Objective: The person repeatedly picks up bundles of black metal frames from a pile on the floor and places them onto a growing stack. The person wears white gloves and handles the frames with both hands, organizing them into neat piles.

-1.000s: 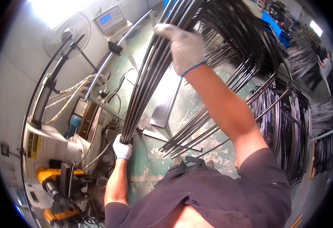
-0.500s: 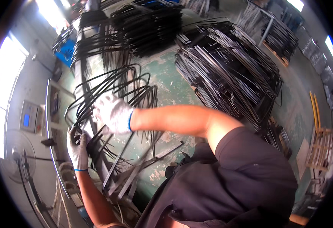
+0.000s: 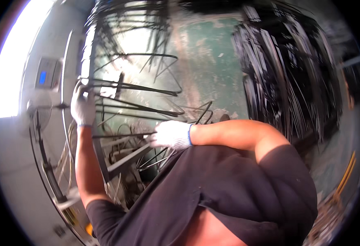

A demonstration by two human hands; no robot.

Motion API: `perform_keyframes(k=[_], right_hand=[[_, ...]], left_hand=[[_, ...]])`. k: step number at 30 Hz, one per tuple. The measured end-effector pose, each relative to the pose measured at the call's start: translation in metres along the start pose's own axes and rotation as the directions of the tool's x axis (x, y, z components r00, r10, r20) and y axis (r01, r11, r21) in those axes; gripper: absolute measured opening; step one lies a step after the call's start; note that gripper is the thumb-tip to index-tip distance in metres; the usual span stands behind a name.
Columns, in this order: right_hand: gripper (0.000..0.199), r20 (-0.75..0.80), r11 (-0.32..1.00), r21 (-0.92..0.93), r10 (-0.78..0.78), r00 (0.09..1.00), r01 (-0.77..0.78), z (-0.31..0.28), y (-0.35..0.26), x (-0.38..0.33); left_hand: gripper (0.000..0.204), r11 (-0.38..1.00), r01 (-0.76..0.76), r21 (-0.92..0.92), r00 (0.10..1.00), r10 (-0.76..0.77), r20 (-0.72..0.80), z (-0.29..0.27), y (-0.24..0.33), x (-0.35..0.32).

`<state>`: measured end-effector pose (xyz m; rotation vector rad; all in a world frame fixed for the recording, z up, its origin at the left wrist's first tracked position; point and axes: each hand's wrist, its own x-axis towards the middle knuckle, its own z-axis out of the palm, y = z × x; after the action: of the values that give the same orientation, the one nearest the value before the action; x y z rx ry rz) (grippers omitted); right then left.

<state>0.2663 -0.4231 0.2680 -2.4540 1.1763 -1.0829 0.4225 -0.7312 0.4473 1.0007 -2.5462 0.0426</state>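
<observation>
A bundle of thin dark bent metal rods [image 3: 139, 102] stretches across the left middle, their looped ends pointing right. My left hand [image 3: 82, 107], in a white knit glove, grips the rods at their left end, high on the left. My right hand [image 3: 171, 134], also white-gloved with a blue cuff, is closed around rods lower down, close to my chest. My dark shirt fills the lower centre and hides whatever lies below the right hand.
A large heap of dark bent rods [image 3: 294, 78] lies on the green floor [image 3: 212, 69] at the upper right. More rods [image 3: 130, 16] hang at the top. A grey machine frame [image 3: 118, 162] with cables and a wall box with a blue screen [image 3: 45, 76] stand at left.
The view has swung again, and the picture is now blurred. Both hands still hold the rod bundle; my right hand has dropped nearer my chest, and my left hand sits higher.
</observation>
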Motion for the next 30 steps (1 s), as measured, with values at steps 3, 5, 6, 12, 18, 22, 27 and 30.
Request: perform_keyframes(k=[3,5,6,12,18,22,27,30], right_hand=[[0.038,-0.003,0.982,-0.190,0.012,1.000,-0.012,-0.028,-0.005,0.023],[0.048,-0.376,0.952,-0.305,-0.122,0.918,0.002,-0.019,0.009,0.040],[0.057,-0.356,0.945,-0.308,-0.008,0.935,-0.109,-0.024,0.004,0.063],[0.069,-0.113,0.725,-0.603,0.335,0.935,-0.333,-0.015,0.070,0.175],[0.060,-0.327,0.970,-0.241,-0.121,0.937,0.041,-0.014,0.086,0.120],[0.061,0.396,1.000,-0.019,-0.010,0.918,0.019,0.056,0.056,0.083],[0.053,0.443,0.986,-0.034,-0.131,0.887,0.163,0.133,0.058,0.131],[0.048,0.717,0.991,0.099,-0.135,0.684,0.091,0.162,0.053,0.146]], left_hand=[[0.024,0.998,-0.004,0.061,0.998,0.008,-0.068,0.004,-0.025,-0.010],[0.027,0.990,-0.042,0.132,0.993,0.057,-0.106,0.011,-0.039,-0.005],[0.029,0.993,-0.040,0.113,0.994,0.051,-0.094,0.017,-0.046,0.000],[0.035,0.974,0.127,-0.187,0.992,-0.119,0.052,0.015,-0.034,0.036],[0.044,0.797,0.255,-0.548,0.967,-0.208,0.147,-0.048,-0.062,-0.092],[0.032,0.626,0.457,-0.632,0.875,-0.443,0.194,-0.042,-0.060,-0.113],[0.029,0.819,0.264,-0.509,0.958,-0.283,0.041,-0.030,-0.062,-0.104],[0.026,0.838,0.243,-0.488,0.961,-0.276,0.006,-0.028,-0.062,-0.100]])
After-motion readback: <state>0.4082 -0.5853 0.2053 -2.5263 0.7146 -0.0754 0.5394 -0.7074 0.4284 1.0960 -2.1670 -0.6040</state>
